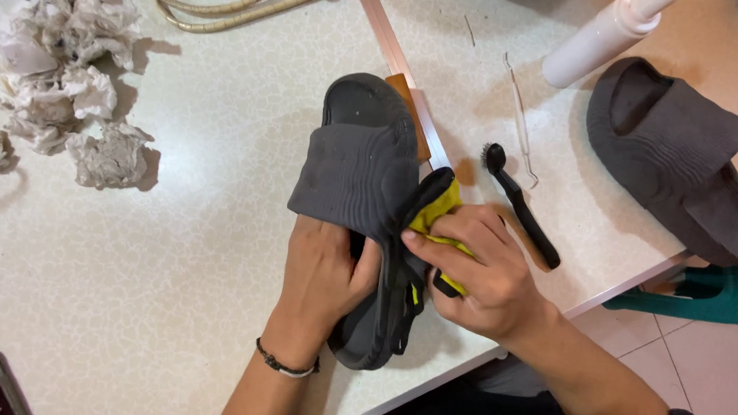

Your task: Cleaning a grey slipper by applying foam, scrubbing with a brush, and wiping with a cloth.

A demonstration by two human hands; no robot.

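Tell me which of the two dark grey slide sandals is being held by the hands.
The dark grey foam slide sandal at centre, gripped by the left hand while the right hand presses a yellow cloth against it; the other sandal lies untouched at right.

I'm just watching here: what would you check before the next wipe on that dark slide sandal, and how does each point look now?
1. Left hand steadies the held sandal: ok.
2. Right hand presses the yellow cloth on the sandal's side edge: ok.
3. Sandal's heel rests on the table: ok.
4. Black brush and metal pick lie apart from the hands: ok.
5. Second sandal overhangs the table edge: not ok.
6. Cloth damp enough: cannot tell.
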